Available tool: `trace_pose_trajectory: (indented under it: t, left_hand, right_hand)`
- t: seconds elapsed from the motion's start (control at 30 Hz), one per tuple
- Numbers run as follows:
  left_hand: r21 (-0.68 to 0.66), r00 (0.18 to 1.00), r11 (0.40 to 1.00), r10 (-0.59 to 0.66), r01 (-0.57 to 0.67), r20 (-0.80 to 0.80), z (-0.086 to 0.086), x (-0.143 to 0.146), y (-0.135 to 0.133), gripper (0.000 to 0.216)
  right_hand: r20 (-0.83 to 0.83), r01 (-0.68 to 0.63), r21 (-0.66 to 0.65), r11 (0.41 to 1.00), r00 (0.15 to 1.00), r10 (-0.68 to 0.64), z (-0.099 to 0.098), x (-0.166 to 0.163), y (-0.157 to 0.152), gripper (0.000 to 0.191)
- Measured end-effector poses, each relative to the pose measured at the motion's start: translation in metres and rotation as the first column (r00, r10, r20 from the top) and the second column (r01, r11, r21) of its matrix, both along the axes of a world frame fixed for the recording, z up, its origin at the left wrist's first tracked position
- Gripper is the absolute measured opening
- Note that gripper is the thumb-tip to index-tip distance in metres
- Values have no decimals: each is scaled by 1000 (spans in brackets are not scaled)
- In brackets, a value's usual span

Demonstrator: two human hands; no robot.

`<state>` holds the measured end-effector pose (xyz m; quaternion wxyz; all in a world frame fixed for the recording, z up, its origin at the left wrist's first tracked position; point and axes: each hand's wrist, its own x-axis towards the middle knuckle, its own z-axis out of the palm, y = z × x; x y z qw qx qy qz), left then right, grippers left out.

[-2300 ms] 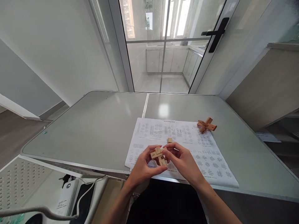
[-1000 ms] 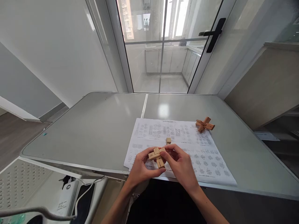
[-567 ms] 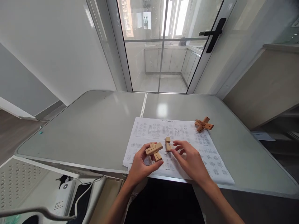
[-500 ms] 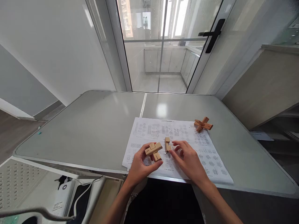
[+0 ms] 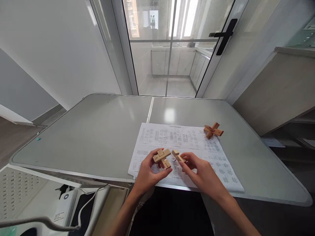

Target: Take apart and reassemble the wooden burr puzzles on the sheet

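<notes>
My left hand (image 5: 149, 173) is closed around a few light wooden puzzle pieces (image 5: 162, 155) joined crosswise, with dark marks on their faces. Between the thumb and fingers of my right hand (image 5: 200, 168) is a single notched wooden puzzle piece (image 5: 177, 155), tilted, its far end pointing up and left. A small gap separates it from the joined pieces. Both hands are over a printed instruction sheet (image 5: 157, 144) covered in small diagrams. At the sheet's upper right corner rests a darker, reddish-brown assembled wooden puzzle (image 5: 213, 130).
The grey table (image 5: 98, 134) has a pale seam running across it. At lower left, a white perforated tray (image 5: 22, 193) holds a white box (image 5: 64, 206), a dark flat object and a cable (image 5: 80, 214). Beyond the table stands a glass door with a black handle (image 5: 225, 36).
My right hand has taken hold of the notched piece, which was lying on the sheet, and tilted it. My left hand keeps its joined pieces in nearly the same place.
</notes>
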<state>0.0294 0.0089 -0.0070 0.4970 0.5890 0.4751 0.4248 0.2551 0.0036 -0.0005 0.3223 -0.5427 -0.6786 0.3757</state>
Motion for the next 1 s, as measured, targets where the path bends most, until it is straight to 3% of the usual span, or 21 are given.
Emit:
trace_pose_trajectory:
  t: [0.13, 0.3, 0.47, 0.7, 1.0]
  left_hand:
    - [107, 995, 994, -9, 19, -98, 0, 0, 1, 58]
    - [228, 982, 972, -10, 54, -190, 1, 3, 0, 59]
    - [230, 978, 970, -31, 79, -205, 2, 4, 0, 59]
    - [208, 978, 974, -50, 93, -205, 2, 5, 0, 59]
    - [223, 961, 966, -71, 133, -267, 4, 8, -3, 52]
  right_hand:
    - [40, -36, 92, 995, 999, 32, 12, -3, -10, 27]
    - [11, 26, 230, 973, 1000, -30, 9, -9, -14, 31]
    - [41, -46, 301, 952, 999, 36, 8, -9, -15, 23]
    - [60, -37, 343, 938, 998, 17, 10, -12, -18, 19]
    - [98, -75, 347, 935, 994, 44, 9, -7, -20, 27]
